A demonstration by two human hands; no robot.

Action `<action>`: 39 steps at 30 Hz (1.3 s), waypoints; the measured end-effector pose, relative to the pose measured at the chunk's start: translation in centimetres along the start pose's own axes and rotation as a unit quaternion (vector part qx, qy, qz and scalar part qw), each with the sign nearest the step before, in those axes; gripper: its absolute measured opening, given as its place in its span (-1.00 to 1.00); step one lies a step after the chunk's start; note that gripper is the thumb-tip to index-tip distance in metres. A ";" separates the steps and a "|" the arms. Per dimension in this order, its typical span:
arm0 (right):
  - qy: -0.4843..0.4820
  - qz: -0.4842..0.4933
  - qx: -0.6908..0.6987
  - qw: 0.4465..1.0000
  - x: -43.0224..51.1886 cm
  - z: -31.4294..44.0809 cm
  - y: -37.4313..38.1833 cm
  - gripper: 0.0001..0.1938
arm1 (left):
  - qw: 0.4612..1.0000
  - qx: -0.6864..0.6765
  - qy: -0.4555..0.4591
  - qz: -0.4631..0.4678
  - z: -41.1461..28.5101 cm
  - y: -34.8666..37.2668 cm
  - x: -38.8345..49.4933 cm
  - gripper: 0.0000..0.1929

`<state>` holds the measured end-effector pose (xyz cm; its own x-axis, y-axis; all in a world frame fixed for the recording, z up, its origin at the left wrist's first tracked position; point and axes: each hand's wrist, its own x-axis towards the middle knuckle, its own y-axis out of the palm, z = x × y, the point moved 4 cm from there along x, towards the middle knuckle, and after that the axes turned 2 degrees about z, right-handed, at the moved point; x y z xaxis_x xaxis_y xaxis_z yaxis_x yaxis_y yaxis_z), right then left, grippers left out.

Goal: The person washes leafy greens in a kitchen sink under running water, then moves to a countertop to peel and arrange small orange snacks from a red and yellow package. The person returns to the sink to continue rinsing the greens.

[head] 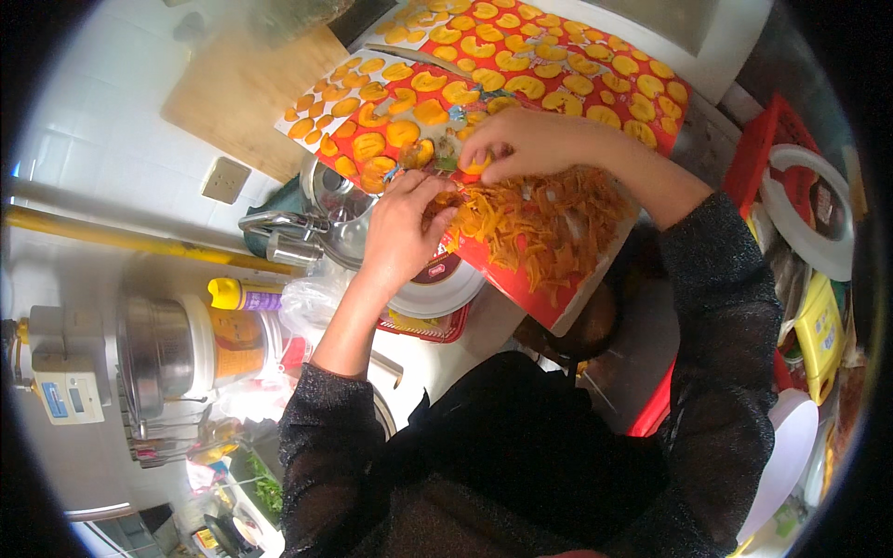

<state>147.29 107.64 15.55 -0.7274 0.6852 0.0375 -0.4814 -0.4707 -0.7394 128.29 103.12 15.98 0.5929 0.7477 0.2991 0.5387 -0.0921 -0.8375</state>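
Note:
Round orange-yellow slices, apparently of fruit or vegetable, lie spread over a red and white cardboard sheet [621, 104]. My right hand [516, 143] is over the sheet, its fingertips on an orange slice [476, 164]. Just below it is a heap of shrivelled orange strips [537, 223] on the near part of the cardboard. My left hand [411, 220] rests at the left edge of that heap, thumb and fingers around some darker orange pieces [443, 202]. Whether it grips them is not clear. Several slices lie just beyond my left fingertips.
A steel faucet [286, 227] and a pot with a glass lid [335, 185] stand left of the cardboard. Below my left hand is a round white-rimmed lid [446, 296] over a red basket [457, 328]. A wooden board [237, 97] leans at the wall; a dark pan [586, 321] sits under the cardboard's near corner.

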 end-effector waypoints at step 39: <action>0.216 -0.174 -0.125 0.953 8.0 -22.7 -9.9 -0.88 | 0.997 -0.037 0.027 -0.054 -0.6 0.4 3.5 -0.78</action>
<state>157.33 130.37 7.89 -0.2504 0.9656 0.0705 -0.4861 -0.0624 -0.8717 130.97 105.28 16.97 0.5594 0.7193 0.4120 0.6424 -0.0621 -0.7638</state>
